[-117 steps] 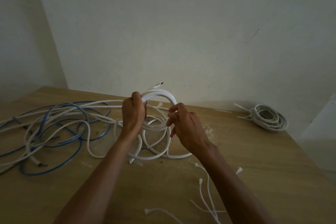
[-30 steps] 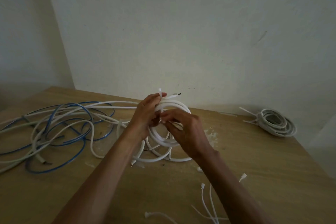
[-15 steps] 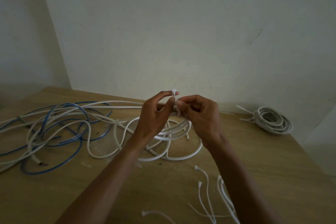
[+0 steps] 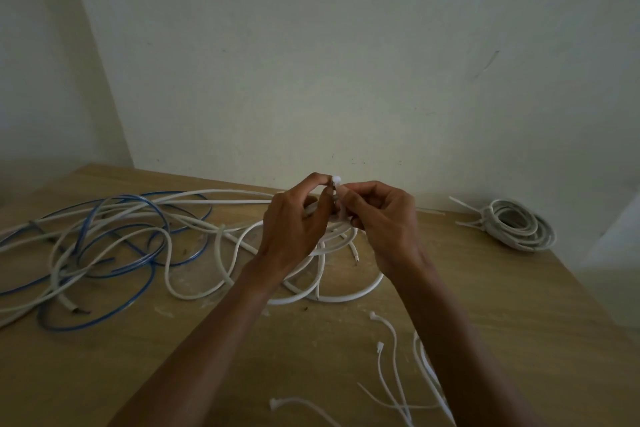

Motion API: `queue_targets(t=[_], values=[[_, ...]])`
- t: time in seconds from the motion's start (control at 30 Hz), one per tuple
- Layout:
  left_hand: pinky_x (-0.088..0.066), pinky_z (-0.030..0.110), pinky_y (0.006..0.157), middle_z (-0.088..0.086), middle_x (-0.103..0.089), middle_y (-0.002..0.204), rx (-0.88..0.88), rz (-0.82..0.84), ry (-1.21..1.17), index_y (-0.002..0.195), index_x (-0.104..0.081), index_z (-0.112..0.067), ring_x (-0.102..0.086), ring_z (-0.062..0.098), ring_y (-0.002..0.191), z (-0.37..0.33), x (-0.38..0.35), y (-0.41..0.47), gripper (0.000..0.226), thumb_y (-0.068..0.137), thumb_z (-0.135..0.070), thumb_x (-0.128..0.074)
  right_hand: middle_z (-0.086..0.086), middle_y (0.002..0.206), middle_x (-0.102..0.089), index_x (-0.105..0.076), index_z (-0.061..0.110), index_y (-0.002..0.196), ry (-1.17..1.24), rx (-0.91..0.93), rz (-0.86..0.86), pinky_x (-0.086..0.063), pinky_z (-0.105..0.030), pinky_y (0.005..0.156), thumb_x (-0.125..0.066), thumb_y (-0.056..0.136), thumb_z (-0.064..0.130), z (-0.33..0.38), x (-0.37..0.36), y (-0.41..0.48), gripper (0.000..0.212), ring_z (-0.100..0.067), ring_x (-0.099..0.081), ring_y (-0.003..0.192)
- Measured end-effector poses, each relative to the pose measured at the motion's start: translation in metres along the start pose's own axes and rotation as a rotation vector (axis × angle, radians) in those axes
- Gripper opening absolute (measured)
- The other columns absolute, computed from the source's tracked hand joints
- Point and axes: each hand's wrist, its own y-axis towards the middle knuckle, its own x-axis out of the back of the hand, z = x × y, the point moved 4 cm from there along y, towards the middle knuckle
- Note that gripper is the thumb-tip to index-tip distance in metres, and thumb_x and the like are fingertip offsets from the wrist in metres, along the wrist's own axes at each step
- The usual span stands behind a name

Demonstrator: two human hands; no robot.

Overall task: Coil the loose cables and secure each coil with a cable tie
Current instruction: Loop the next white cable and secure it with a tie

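Both hands meet above the middle of the wooden table (image 4: 519, 305). My left hand (image 4: 294, 225) pinches the head of a white cable tie (image 4: 336, 181) between thumb and forefinger. My right hand (image 4: 381, 215) pinches the same tie from the other side. Under the hands hangs a loose coil of white cable (image 4: 346, 296), its lower loops lying on the table; the hands hide how the tie goes round it. A tangle of blue and white cables (image 4: 104, 246) sprawls at the left.
A white cable coil (image 4: 519, 229) bound with ties sits at the back right, near the table's right edge. Several loose cable ties (image 4: 391, 367) lie at the front right. A plain wall stands close behind the table.
The coil that was held upright in both hands has sunk onto the table. Both hands now pinch a cable tie above it. In the last half second almost nothing moved.
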Motion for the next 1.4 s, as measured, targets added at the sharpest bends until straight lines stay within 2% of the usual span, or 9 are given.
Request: queue_targets(t=[0.2,0.33,0.5,0.6,0.73,0.93,1.13,1.23,1.4], values=[[-0.045,0.026,0.045,-0.011,-0.064,0.057,-0.103,-0.04,0.165,0.118,-0.063,-0.033,-0.06,0.003,0.05,-0.006,0.003,-0.002,0.024,0.104,-0.045,-0.049,-0.016,0.08,-0.072,-0.07,-0.006,0.1,0.07,-0.096,-0.002,-0.057,-0.025,0.062,-0.067,0.091,0.004,-0.007,0.004,0.004,0.014,-0.02,-0.069,0.067],[-0.044,0.025,0.045,-0.012,-0.059,0.056,-0.157,-0.049,0.259,0.118,-0.063,-0.029,-0.055,0.003,0.048,-0.007,0.003,-0.003,0.024,0.104,-0.043,-0.049,-0.014,0.081,-0.072,-0.069,-0.004,0.102,0.185,-0.239,0.014,-0.061,-0.029,0.068,-0.075,0.079,0.014,-0.009,0.007,0.007,0.029,-0.021,-0.069,0.069],[-0.043,0.026,0.042,-0.015,-0.058,0.058,-0.192,-0.007,0.186,0.114,-0.065,-0.024,-0.055,0.002,0.047,-0.006,0.002,-0.001,0.022,0.105,-0.039,-0.051,-0.01,0.077,-0.071,-0.069,0.005,0.093,0.233,-0.346,0.056,-0.058,-0.022,0.063,-0.074,0.072,0.016,-0.008,0.008,0.007,0.024,-0.015,-0.068,0.065],[-0.045,0.031,0.043,-0.013,-0.06,0.061,-0.211,0.027,0.162,0.112,-0.066,-0.02,-0.055,0.004,0.047,-0.004,0.0,-0.002,0.024,0.105,-0.038,-0.051,-0.009,0.077,-0.071,-0.067,0.003,0.098,0.184,-0.389,0.058,-0.056,-0.021,0.062,-0.07,0.082,0.011,-0.009,0.01,0.007,0.019,-0.014,-0.066,0.065],[-0.048,0.032,0.046,-0.007,-0.065,0.062,-0.189,0.073,0.129,0.117,-0.067,-0.021,-0.06,0.008,0.05,-0.002,-0.002,-0.002,0.029,0.104,-0.041,-0.051,-0.008,0.076,-0.071,-0.066,0.004,0.099,0.123,-0.385,0.039,-0.055,-0.02,0.06,-0.066,0.091,0.005,-0.01,0.014,0.008,0.009,-0.014,-0.067,0.065],[-0.052,0.04,0.048,-0.003,-0.072,0.07,-0.109,0.072,0.036,0.114,-0.065,-0.027,-0.068,0.013,0.056,0.006,-0.003,-0.002,0.029,0.104,-0.049,-0.049,-0.011,0.076,-0.072,-0.064,0.006,0.093,0.161,-0.32,0.044,-0.058,-0.024,0.063,-0.075,0.078,0.011,-0.011,0.009,0.009,0.02,-0.016,-0.07,0.066],[-0.051,0.033,0.045,-0.008,-0.072,0.07,-0.082,0.014,0.028,0.111,-0.064,-0.024,-0.068,0.006,0.056,0.004,-0.006,-0.003,0.017,0.105,-0.036,-0.054,-0.013,0.078,-0.072,-0.062,0.005,0.093,0.118,-0.299,0.052,-0.057,-0.035,0.077,-0.076,0.071,0.016,-0.012,0.011,0.01,0.028,-0.021,-0.07,0.072],[-0.05,0.035,0.045,-0.008,-0.069,0.066,-0.116,0.001,0.087,0.113,-0.063,-0.026,-0.065,0.006,0.054,0.002,-0.007,-0.004,0.021,0.105,-0.04,-0.05,-0.014,0.078,-0.072,-0.061,0.004,0.093,0.129,-0.291,0.033,-0.06,-0.033,0.072,-0.076,0.07,0.015,-0.013,0.012,0.01,0.03,-0.021,-0.071,0.071],[-0.045,0.03,0.043,-0.01,-0.062,0.059,-0.172,-0.03,0.179,0.112,-0.063,-0.026,-0.057,0.004,0.048,-0.002,-0.005,-0.006,0.027,0.105,-0.045,-0.045,-0.012,0.075,-0.071,-0.061,0.006,0.089,0.185,-0.269,-0.003,-0.059,-0.026,0.062,-0.076,0.071,0.014,-0.011,0.01,0.009,0.026,-0.019,-0.071,0.066]])
